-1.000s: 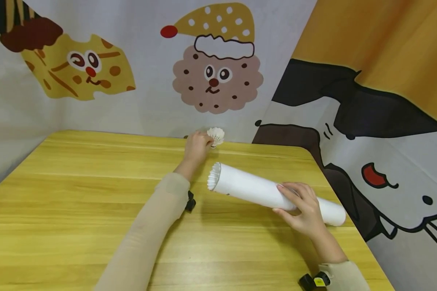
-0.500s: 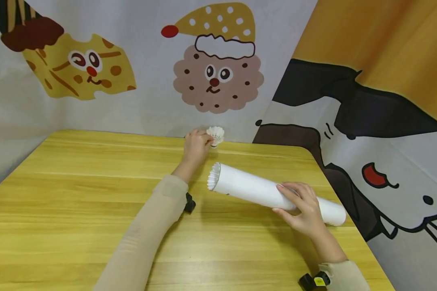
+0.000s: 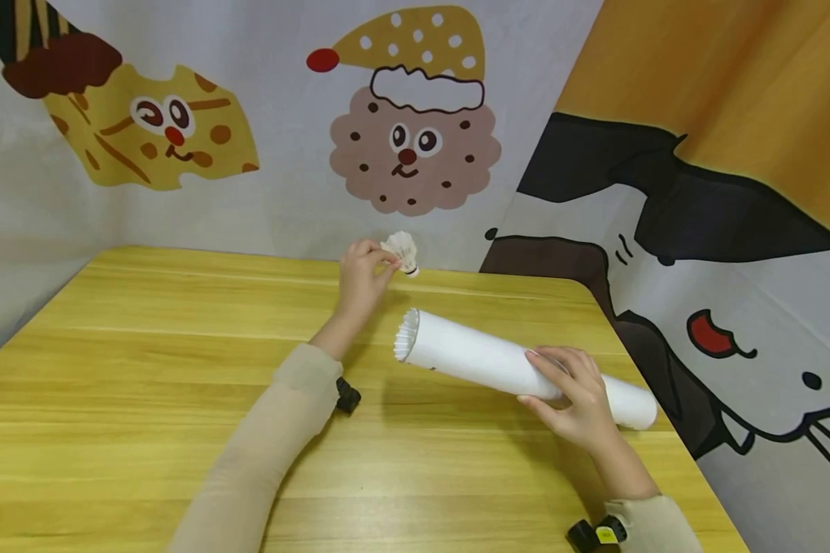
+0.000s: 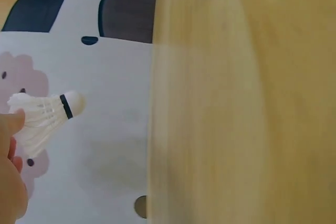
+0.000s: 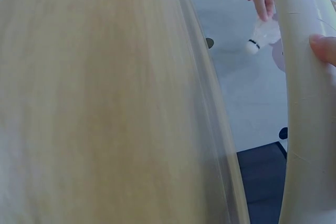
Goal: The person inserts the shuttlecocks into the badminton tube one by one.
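Note:
Near the table's far edge, my left hand [image 3: 362,280] pinches a white feather shuttlecock [image 3: 402,250] by its skirt. The cork, ringed by a black band, points down to the right in the head view; the left wrist view shows the shuttlecock [image 4: 44,116] at the left. My right hand [image 3: 576,395] grips a long white shuttlecock tube [image 3: 480,355] around its right half. The tube lies tilted, its left end higher in the head view, and white feather edges fill that end. Apart from it, the held shuttlecock is just beyond the tube's feathered end.
Both hands are over a yellow wood-grain table [image 3: 145,399]. A curtain [image 3: 290,153] printed with cartoon figures hangs right behind the far edge and along the right side. Each sleeve carries a small black device at the wrist.
My left hand has drawn back slightly to the left and turned the shuttlecock, so its cork now points down to the right. The right hand and the tube have stayed still.

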Motion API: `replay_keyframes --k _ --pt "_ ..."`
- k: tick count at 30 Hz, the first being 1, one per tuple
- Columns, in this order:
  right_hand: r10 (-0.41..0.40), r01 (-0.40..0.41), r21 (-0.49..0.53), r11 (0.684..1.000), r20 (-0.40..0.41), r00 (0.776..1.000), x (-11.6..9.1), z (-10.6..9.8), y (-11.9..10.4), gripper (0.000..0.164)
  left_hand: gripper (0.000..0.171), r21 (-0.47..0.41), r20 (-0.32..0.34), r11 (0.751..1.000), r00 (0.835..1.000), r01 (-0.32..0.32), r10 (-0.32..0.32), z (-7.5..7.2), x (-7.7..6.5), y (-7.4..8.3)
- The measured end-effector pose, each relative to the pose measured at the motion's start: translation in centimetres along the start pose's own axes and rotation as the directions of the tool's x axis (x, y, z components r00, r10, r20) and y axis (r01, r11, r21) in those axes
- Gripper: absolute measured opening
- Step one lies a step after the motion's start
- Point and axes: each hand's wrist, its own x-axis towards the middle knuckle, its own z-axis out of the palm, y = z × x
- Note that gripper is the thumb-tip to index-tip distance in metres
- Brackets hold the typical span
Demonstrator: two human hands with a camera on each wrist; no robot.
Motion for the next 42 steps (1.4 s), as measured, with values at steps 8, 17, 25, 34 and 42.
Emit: replay_keyframes --k 8,17,25,34,42 --pt "0.001 -0.001 -0.006 1.0 -0.006 1.0 0.0 0.0 0.0 0.056 0.011 -0.284 -0.109 0.959 0.993 0.02 -0.053 -2.2 -1.0 1.0" --pt "0.009 -0.01 -0.017 1.0 -0.018 1.0 -0.1 0.0 0.1 0.055 0.013 -0.489 -0.093 0.85 0.957 0.196 -0.274 -5.6 -2.3 2.6" --pt "0.011 -0.012 -0.019 1.0 -0.02 1.0 -0.1 0.0 0.1 0.056 0.01 -0.548 0.03 0.724 0.874 0.42 -0.484 -8.8 -4.4 4.3" --pt "0.006 -0.006 -0.018 1.0 -0.025 1.0 0.1 0.0 0.1 0.055 0.001 -0.612 0.219 0.565 0.805 0.553 -0.551 -11.0 -6.7 5.1" --pt "0.003 -0.004 -0.013 1.0 -0.024 1.0 0.2 0.0 0.0 0.055 0.002 -0.55 0.357 0.552 0.774 0.627 -0.523 -11.2 -8.6 6.2"
